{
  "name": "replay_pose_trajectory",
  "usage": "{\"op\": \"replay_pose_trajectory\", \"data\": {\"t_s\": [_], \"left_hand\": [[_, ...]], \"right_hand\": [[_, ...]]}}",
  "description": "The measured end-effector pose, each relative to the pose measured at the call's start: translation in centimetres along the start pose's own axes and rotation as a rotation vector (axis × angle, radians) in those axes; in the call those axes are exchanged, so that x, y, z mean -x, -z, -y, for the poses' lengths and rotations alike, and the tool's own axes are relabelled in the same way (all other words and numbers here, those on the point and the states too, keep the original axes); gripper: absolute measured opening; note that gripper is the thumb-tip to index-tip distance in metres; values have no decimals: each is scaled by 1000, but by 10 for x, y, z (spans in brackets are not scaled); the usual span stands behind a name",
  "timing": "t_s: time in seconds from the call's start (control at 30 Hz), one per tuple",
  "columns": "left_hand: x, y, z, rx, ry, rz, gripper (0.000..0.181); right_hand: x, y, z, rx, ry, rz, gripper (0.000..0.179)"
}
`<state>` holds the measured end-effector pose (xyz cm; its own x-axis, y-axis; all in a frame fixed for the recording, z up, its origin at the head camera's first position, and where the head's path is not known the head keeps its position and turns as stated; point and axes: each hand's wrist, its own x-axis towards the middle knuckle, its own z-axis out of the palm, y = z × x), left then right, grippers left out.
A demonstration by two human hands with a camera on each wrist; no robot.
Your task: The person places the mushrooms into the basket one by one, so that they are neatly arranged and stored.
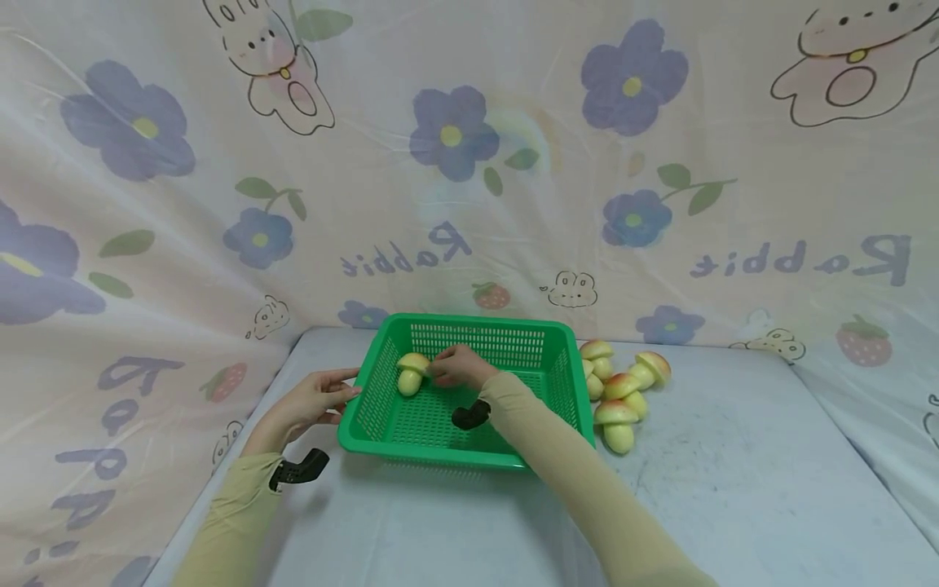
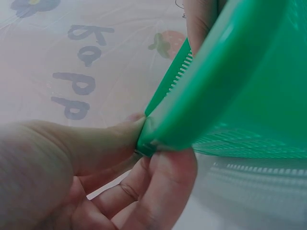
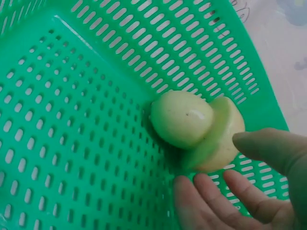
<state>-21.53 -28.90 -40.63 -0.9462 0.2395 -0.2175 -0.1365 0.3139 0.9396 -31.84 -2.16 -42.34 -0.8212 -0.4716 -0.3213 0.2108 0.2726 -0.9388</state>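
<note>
A green plastic basket stands on the table, its walls and floor full of slots. My left hand pinches its left rim; in the left wrist view the thumb lies on one side of the rim and the fingers curl underneath. One toy mushroom, with a pale yellow stem and a rounded cap, lies inside by the left wall. Beside it, within the basket, is my right hand. The right wrist view has its thumb right at the mushroom's cap, with the other fingers extended and spread below.
Several more toy mushrooms with reddish-yellow caps lie in a group on the table just right of the basket. A white cloth covers the table. Behind and to the left hangs a printed curtain with flowers and rabbits.
</note>
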Motion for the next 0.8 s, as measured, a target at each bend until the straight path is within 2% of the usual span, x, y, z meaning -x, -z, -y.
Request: {"op": "replay_pose_trajectory", "data": {"t_s": [0.1,0.27,0.4,0.57,0.8], "left_hand": [[-2,-1,1,-5,6,-4,64],[-3,-2,1,-9,25,-14,62],[-2,-2,2,-7,21,-16,61],[-1,-3,1,-10,22,-20,63],[-1,-3,0,-26,6,-7,63]], "right_hand": [[2,5,1,5,-10,13,35],[4,15,4,-74,-8,57,39],[10,24,12,-87,22,101,38],[25,37,26,-113,60,146,36],[50,64,47,-169,115,180,43]]}}
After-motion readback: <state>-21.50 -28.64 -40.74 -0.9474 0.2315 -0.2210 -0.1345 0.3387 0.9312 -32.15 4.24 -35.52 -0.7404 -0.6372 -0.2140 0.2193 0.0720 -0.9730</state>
